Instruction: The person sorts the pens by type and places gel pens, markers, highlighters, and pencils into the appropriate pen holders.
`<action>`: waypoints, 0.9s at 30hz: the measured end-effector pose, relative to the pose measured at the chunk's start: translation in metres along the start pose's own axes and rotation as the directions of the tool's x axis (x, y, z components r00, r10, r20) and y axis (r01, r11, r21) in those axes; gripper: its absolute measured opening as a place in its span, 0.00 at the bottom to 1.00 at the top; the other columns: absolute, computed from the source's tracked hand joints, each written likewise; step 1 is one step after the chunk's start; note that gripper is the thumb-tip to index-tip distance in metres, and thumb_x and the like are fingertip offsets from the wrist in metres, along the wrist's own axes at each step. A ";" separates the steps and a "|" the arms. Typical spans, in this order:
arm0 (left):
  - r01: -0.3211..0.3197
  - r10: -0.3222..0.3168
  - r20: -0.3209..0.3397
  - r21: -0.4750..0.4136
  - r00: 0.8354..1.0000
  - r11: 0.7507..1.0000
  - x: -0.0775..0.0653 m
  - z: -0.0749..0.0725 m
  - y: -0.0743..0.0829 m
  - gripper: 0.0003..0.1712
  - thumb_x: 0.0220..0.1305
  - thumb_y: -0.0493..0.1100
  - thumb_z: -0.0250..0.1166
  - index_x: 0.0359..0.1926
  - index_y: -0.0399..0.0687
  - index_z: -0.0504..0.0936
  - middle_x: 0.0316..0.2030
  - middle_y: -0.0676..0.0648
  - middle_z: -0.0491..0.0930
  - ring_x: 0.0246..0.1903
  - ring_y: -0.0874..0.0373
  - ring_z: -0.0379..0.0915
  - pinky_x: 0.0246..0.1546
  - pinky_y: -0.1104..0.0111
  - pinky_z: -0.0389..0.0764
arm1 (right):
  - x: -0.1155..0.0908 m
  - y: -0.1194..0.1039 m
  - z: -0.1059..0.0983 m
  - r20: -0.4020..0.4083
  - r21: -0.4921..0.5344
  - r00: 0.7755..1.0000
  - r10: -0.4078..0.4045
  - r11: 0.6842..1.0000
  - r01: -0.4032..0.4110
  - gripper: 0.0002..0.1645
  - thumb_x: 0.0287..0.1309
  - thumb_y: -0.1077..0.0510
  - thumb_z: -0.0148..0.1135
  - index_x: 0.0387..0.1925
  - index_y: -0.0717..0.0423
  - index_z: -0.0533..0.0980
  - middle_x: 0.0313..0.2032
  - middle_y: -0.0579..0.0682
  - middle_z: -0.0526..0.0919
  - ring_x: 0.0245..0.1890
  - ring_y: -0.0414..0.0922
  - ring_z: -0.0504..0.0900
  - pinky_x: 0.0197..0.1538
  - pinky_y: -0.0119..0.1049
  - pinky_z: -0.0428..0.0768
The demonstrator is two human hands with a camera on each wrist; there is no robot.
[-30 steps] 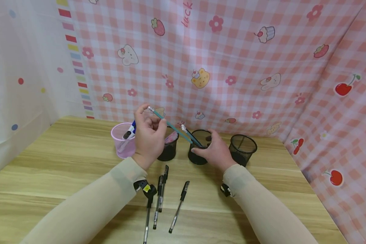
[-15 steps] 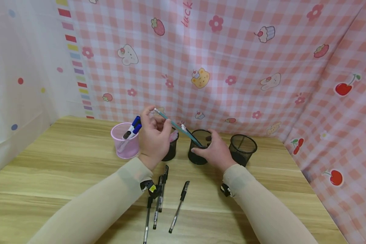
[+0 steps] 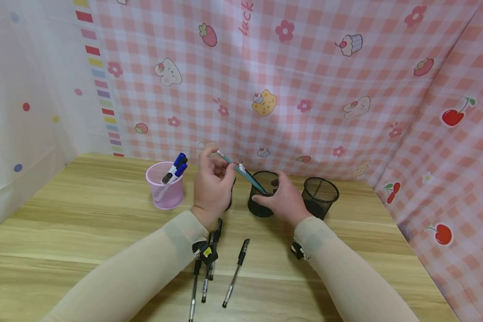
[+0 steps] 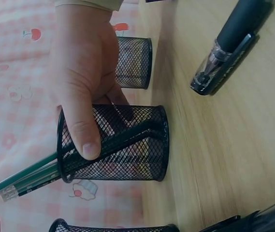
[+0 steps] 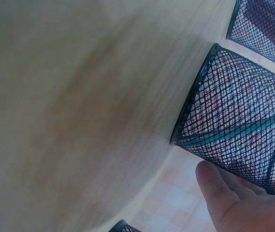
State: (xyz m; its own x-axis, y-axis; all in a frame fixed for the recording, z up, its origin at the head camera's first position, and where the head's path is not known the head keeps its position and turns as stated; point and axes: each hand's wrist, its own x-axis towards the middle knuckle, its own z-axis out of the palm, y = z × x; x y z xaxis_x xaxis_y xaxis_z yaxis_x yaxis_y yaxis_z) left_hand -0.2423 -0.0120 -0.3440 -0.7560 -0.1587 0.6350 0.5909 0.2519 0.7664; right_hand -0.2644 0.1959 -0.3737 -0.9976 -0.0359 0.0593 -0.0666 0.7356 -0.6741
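Observation:
My left hand (image 3: 213,190) pinches a teal pencil (image 3: 224,156) near its upper end. The pencil slants down to the right, its lower part inside a black mesh pen cup (image 3: 259,209). Other pencils (image 4: 31,183) with white eraser ends lean in the same cup, seen in the left wrist view. My right hand (image 3: 286,201) grips this cup from the right, thumb on the near side and fingers behind. Through the mesh in the right wrist view, a teal pencil (image 5: 243,129) reaches down to the base. The cup stands upright on the table.
A pink mesh cup (image 3: 167,197) with blue-capped markers (image 3: 177,170) stands left. Another black cup (image 3: 229,199) is mostly hidden behind my left hand. A further black cup (image 3: 320,197) stands right. Several black pens (image 3: 235,275) lie on the wooden table (image 3: 104,232) in front. Checked cloth hangs behind.
My left hand has moved right and slightly down, sliding the teal pencil deeper into the cup beside the other pencils. The right hand and the cup have stayed in place.

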 end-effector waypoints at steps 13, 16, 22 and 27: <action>0.049 -0.055 0.065 0.082 0.996 0.995 -0.004 0.007 -0.002 0.20 0.72 0.38 0.66 0.62 0.48 0.73 0.41 0.43 0.88 0.32 0.54 0.81 0.33 0.71 0.79 | 0.001 0.000 0.000 0.010 0.003 1.000 0.019 1.000 -0.019 0.67 0.55 0.36 0.79 0.82 0.53 0.51 0.73 0.61 0.70 0.70 0.60 0.74 0.68 0.59 0.77; 0.056 -0.064 0.081 0.105 0.995 0.993 -0.004 0.007 -0.003 0.13 0.73 0.40 0.65 0.57 0.48 0.79 0.42 0.45 0.90 0.35 0.54 0.83 0.36 0.69 0.81 | 0.001 -0.001 0.000 0.008 0.001 1.000 0.022 1.000 -0.022 0.67 0.54 0.36 0.79 0.82 0.53 0.51 0.73 0.61 0.70 0.70 0.60 0.74 0.68 0.59 0.77; 0.054 -0.066 0.091 0.133 0.994 0.990 -0.005 0.007 -0.005 0.10 0.74 0.41 0.66 0.52 0.46 0.85 0.43 0.46 0.90 0.36 0.55 0.84 0.39 0.66 0.83 | 0.001 -0.001 0.001 0.007 -0.001 1.000 0.021 1.000 -0.021 0.66 0.54 0.36 0.79 0.82 0.53 0.51 0.74 0.61 0.70 0.71 0.60 0.74 0.69 0.58 0.77; 0.053 -0.071 0.107 0.166 0.992 0.985 -0.006 0.006 -0.007 0.10 0.74 0.42 0.65 0.53 0.46 0.85 0.43 0.47 0.91 0.34 0.56 0.82 0.36 0.68 0.81 | 0.001 -0.001 0.000 0.004 -0.002 1.000 0.017 1.000 -0.017 0.67 0.55 0.36 0.79 0.82 0.53 0.51 0.74 0.61 0.70 0.71 0.60 0.73 0.69 0.59 0.76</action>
State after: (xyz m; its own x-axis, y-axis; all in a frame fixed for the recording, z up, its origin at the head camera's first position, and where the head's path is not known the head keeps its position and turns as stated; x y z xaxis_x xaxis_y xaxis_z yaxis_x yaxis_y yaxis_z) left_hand -0.2432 -0.0072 -0.3539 -0.8218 -0.0734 0.5650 0.4953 0.3979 0.7722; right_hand -0.2650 0.1949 -0.3733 -0.9987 -0.0257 0.0448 -0.0492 0.7373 -0.6738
